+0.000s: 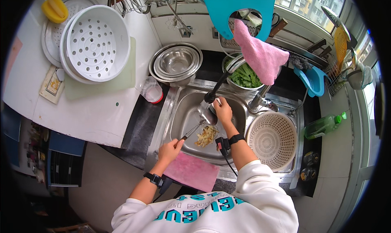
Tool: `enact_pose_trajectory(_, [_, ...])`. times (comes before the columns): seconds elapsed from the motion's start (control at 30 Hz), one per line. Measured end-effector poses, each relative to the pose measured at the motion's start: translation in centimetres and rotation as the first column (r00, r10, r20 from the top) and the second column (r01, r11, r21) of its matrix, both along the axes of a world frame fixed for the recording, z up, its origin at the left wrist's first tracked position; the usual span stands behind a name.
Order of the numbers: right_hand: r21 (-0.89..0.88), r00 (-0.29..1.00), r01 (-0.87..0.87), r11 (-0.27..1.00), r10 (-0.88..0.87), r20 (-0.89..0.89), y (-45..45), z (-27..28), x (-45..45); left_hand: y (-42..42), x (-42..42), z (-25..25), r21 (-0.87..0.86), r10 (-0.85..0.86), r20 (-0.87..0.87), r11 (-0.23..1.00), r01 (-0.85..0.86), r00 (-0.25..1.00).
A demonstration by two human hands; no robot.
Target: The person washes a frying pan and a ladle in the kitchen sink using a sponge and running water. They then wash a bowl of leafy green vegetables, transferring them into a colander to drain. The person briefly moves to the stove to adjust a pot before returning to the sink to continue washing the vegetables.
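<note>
My left hand is closed on the dark handle of a long metal kitchen utensil, whose wire-like head lies over the sink. My right hand grips a shiny metal vessel or ladle-like piece under the black faucet hose; its exact kind I cannot tell. Just below both, a clump of pale yellow-brown food pieces sits low in the stainless steel sink basin. Whether the clump rests in a strainer or on the basin floor is unclear.
A beige plastic colander stands right of the basin. Behind are a bowl of leafy greens and nested steel bowls. A pink cloth drapes over the faucet; another lies on the front edge. White perforated baskets stand left.
</note>
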State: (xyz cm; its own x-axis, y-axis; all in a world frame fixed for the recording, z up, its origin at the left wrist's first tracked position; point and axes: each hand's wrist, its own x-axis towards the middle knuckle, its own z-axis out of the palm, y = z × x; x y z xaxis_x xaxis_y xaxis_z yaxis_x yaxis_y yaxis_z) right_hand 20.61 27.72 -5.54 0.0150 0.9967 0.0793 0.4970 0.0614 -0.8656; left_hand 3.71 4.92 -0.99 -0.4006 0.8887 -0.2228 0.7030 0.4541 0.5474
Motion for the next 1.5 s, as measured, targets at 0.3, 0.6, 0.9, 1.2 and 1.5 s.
enact_pose_trajectory(0.3, [-0.040, 0.995, -0.103, 0.994, 0.104, 0.006, -0.7, -0.1, -1.7, -0.1, -1.1, -0.8, 0.022, -0.065, -0.098, 0.997, 0.068, 0.993])
enact_pose_trajectory(0.6, [-0.054, 0.982, -0.177, 0.983, 0.180, 0.063, -2.6, 2.3, -3.5, 1.2, -2.3, -0.6, 0.069, -0.115, -0.224, 0.989, 0.133, 0.968])
enact_pose_trajectory(0.9, [0.056, 0.994, -0.104, 0.993, 0.106, -0.036, -3.6, 1.3, -3.8, 1.9, -3.1, -0.7, 0.118, -0.060, -0.278, 0.988, 0.095, 0.959])
enact_pose_trajectory(1.2, [0.098, 0.993, -0.108, 0.989, 0.112, -0.035, -3.7, 1.1, -2.1, 2.8, -1.9, 0.7, -0.007, 0.006, -0.097, 1.000, -0.007, 0.995])
enact_pose_trajectory(1.5, [0.110, 0.988, -0.107, 0.988, 0.118, -0.101, -4.6, 1.1, -1.5, 2.8, -2.4, -1.6, 0.027, 0.050, 0.056, 0.998, -0.052, 0.997])
